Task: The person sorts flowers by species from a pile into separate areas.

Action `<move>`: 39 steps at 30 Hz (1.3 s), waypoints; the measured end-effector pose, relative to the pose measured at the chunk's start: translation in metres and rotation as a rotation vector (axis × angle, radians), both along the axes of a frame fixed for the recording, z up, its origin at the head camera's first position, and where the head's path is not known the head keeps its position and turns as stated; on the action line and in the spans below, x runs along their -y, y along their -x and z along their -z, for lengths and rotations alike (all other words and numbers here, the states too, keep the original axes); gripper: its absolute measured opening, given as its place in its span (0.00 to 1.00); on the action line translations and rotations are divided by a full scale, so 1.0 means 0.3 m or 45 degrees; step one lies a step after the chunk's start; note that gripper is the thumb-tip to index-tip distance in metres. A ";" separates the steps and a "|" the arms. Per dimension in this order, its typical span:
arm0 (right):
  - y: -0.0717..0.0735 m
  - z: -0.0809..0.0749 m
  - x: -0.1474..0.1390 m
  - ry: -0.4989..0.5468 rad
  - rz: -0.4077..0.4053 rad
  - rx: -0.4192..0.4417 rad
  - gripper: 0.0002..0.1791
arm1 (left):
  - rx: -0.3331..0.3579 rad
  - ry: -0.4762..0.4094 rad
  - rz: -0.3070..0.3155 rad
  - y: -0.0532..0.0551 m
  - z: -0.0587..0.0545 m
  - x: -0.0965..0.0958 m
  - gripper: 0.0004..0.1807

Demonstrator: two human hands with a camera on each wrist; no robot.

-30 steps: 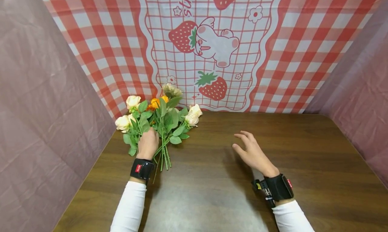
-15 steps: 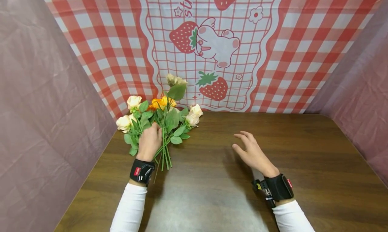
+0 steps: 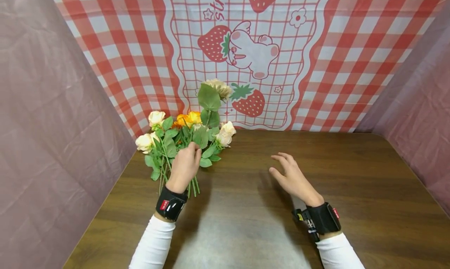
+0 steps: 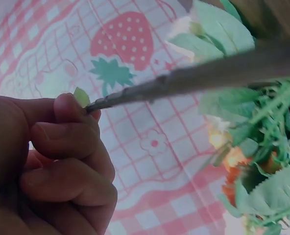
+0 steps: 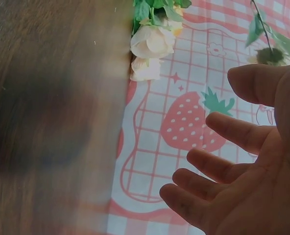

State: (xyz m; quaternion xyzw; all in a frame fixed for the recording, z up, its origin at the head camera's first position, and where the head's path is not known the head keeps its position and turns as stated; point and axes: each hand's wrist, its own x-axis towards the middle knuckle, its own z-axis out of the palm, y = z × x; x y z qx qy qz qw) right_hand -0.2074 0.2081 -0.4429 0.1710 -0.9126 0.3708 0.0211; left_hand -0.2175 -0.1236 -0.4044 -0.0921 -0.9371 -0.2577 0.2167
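Observation:
In the head view my left hand [image 3: 184, 165] pinches the stem of a cream flower [image 3: 221, 90] and holds it up above the other flowers. Big green leaves hang below its bloom. The left wrist view has the brown stem [image 4: 155, 88] between thumb and fingertips. Beneath lies a bunch of cut flowers: cream roses [image 3: 144, 142] on the left, orange flowers [image 3: 188, 119] in the middle, more pale roses [image 3: 225, 134] on the right. Part of their stems is hidden by my left hand. My right hand [image 3: 297, 179] hovers over the table with fingers loosely spread, holding nothing.
The brown wooden table [image 3: 246, 222] spreads out to the right and front of the bunch. A red-and-white checked cloth [image 3: 344, 66] with strawberries hangs at its back edge. Pinkish curtains [image 3: 63, 124] close off both sides.
My left hand has lifted the cream flower out of the bunch, moving it up and to the right. My right hand has stayed put.

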 end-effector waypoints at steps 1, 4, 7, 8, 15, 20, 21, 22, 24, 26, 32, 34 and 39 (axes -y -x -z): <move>0.000 0.000 0.000 0.000 0.001 -0.002 0.27 | -0.008 -0.001 0.011 -0.004 -0.001 -0.008 0.07; 0.000 0.000 0.002 0.006 -0.002 -0.014 0.27 | -0.028 -0.010 0.048 -0.014 -0.005 -0.029 0.06; 0.000 0.000 0.006 0.018 -0.011 -0.038 0.27 | -0.046 -0.021 0.074 -0.024 -0.008 -0.050 0.06; 0.000 0.000 0.008 0.021 -0.013 -0.053 0.26 | -0.054 -0.025 0.081 -0.027 -0.009 -0.058 0.05; 0.001 -0.009 0.029 0.077 -0.020 -0.210 0.23 | -0.130 -0.017 0.162 -0.053 -0.013 -0.108 0.03; -0.011 -0.024 0.050 0.156 -0.051 -0.305 0.20 | -0.194 -0.020 0.271 -0.068 -0.007 -0.141 0.03; -0.014 -0.028 0.055 0.171 -0.059 -0.308 0.19 | -0.196 -0.022 0.287 -0.072 -0.004 -0.150 0.03; -0.019 -0.032 0.060 0.185 -0.069 -0.307 0.19 | -0.195 -0.024 0.302 -0.076 -0.002 -0.159 0.03; -0.029 -0.041 0.072 0.220 -0.091 -0.301 0.18 | -0.182 -0.029 0.330 -0.086 0.003 -0.179 0.04; -0.038 -0.049 0.086 0.240 -0.107 -0.293 0.17 | -0.161 -0.032 0.355 -0.097 0.010 -0.200 0.04; -0.061 -0.066 0.127 0.276 -0.159 -0.229 0.16 | -0.121 -0.041 0.462 -0.125 0.035 -0.260 0.02; -0.067 -0.067 0.136 0.287 -0.168 -0.201 0.16 | -0.110 -0.045 0.500 -0.136 0.044 -0.280 0.02; -0.080 -0.063 0.150 0.342 -0.181 -0.161 0.08 | -0.089 -0.029 0.571 -0.160 0.063 -0.319 0.03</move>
